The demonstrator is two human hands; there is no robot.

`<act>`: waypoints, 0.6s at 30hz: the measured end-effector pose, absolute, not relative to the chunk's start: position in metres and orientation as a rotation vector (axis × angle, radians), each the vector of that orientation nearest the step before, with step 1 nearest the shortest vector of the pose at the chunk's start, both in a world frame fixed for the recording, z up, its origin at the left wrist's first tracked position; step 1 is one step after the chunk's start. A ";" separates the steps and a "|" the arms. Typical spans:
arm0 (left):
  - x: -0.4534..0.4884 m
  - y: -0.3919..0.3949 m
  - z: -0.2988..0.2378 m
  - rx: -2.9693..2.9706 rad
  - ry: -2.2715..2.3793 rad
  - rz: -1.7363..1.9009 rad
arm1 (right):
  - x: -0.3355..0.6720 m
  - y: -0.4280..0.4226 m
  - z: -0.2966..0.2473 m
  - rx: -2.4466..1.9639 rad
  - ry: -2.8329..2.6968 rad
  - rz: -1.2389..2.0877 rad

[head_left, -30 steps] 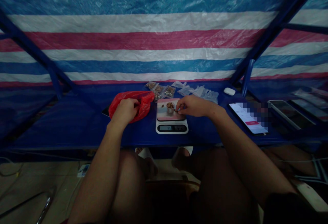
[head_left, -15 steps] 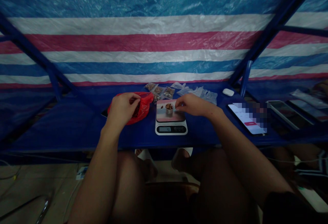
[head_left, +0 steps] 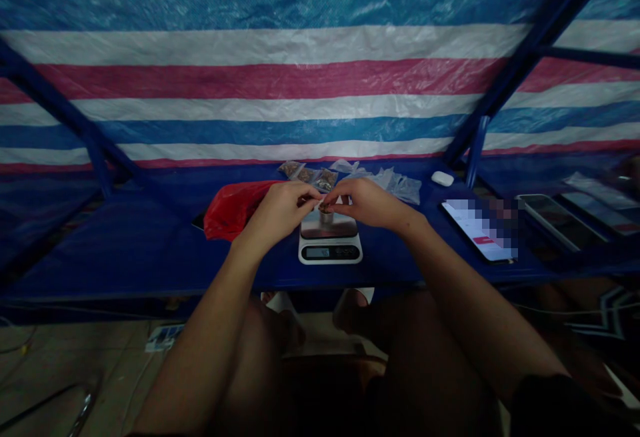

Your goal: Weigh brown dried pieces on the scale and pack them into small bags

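A white digital kitchen scale [head_left: 330, 245] sits on the blue table [head_left: 150, 250] in front of me, with a small cup of brown pieces [head_left: 325, 212] on its platform. My left hand [head_left: 280, 210] reaches over the scale from the left, fingers pinched beside the cup. My right hand [head_left: 365, 202] comes from the right, fingers also pinched at the cup's rim. What either pinch holds is too small to make out. A red plastic bag [head_left: 233, 207] lies left of the scale.
Small filled clear bags [head_left: 310, 174] and empty clear bags [head_left: 395, 182] lie behind the scale. A white earbud case [head_left: 443, 178] and several phones [head_left: 477, 227] lie to the right. A striped tarp hangs behind, with blue frame bars [head_left: 475, 150] on both sides.
My left hand left the red bag and moved right to the cup on the scale. My right hand stayed by the cup. The bag's mouth has sagged.
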State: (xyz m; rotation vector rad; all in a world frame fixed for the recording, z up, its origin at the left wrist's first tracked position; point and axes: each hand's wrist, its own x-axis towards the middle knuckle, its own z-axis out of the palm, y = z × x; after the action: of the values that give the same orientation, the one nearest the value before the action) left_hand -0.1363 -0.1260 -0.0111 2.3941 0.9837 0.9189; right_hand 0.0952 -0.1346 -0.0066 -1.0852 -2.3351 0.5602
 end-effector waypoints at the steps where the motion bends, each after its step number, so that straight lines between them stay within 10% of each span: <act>1: -0.137 -0.126 -0.012 2.389 0.988 0.923 | 0.095 -0.134 -0.007 -1.092 -2.317 0.555; 18: -0.124 -0.126 -0.011 2.450 0.896 0.775 | 0.101 -0.134 -0.010 -1.087 -2.147 0.625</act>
State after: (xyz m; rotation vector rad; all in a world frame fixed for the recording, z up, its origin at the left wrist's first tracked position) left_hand -0.1239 -0.1264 -0.0107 2.4501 0.8957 0.7748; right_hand 0.1014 -0.1340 -0.0102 -1.0871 -2.1466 0.6254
